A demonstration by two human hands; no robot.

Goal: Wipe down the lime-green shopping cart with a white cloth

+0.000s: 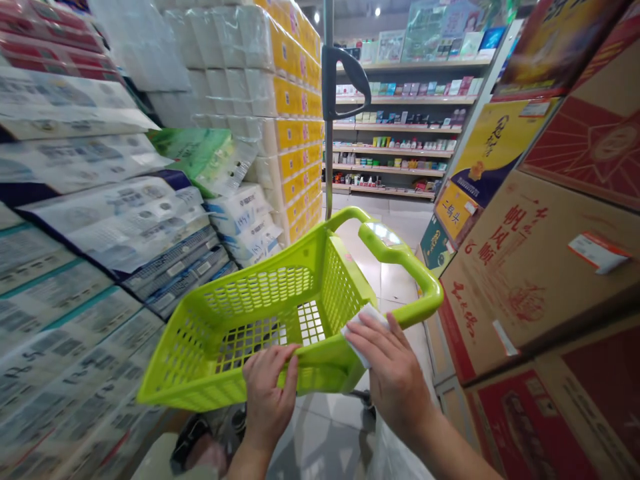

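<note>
A lime-green plastic shopping cart (260,280) stands before me, its perforated basket holding nothing that I can see. My left hand (270,390) grips the near rim of the basket, fingers curled over the edge. Under my right hand (387,357) a folded white tissue (369,313) is pressed against the rim corner beside the cart's handle (400,257). The fingers of that hand lie over the tissue, with its edges showing above and to the left. Part of the tissue is hidden by the palm.
Stacked tissue packs (295,133) and packaged paper goods (115,207) rise on the left. Printed cardboard boxes (540,267) are piled on the right. A grey upright pole with a handle (345,83) stands beyond the cart. Shelves of small products (400,123) line the back.
</note>
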